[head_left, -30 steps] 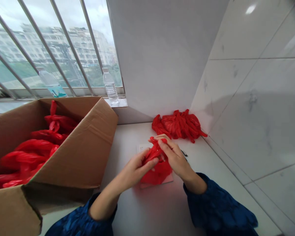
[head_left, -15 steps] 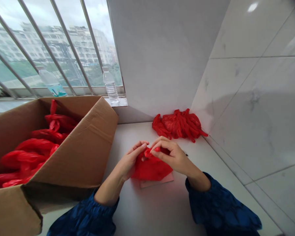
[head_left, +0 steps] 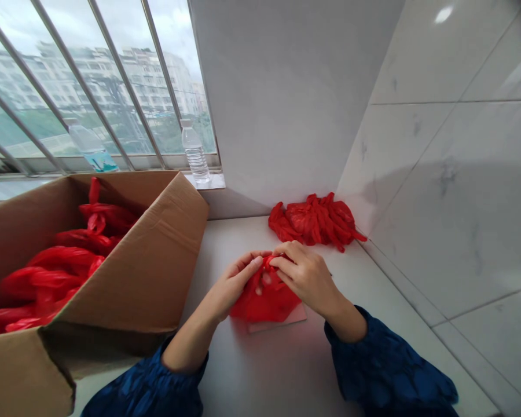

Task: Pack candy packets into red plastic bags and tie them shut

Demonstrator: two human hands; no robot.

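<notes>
A thin red plastic bag (head_left: 264, 304) is held just above the white tabletop, between my two hands. My left hand (head_left: 238, 284) grips its left side; some fingers show dimly through the red film. From the right, my right hand (head_left: 306, 275) pinches the gathered top of the bag with thumb and fingertips. Both hands are closed on it, close together at its upper edge. Under the bag lies a flat pale pinkish piece (head_left: 282, 323), mostly covered, so its kind is unclear.
A large cardboard box (head_left: 156, 249) stands at left, holding several knotted red bags (head_left: 61, 260). Against the back wall lies a heap of red bags (head_left: 316, 220). Two plastic bottles, one clear bottle (head_left: 194, 150) and one blue-labelled bottle (head_left: 91, 147), stand by the barred window. A tiled wall (head_left: 455, 202) bounds the right.
My right hand has shifted slightly left and turned, its fingers curling further over the bag's top. The left hand's fingers have moved in closer to it, and the bag's top is drawn tighter.
</notes>
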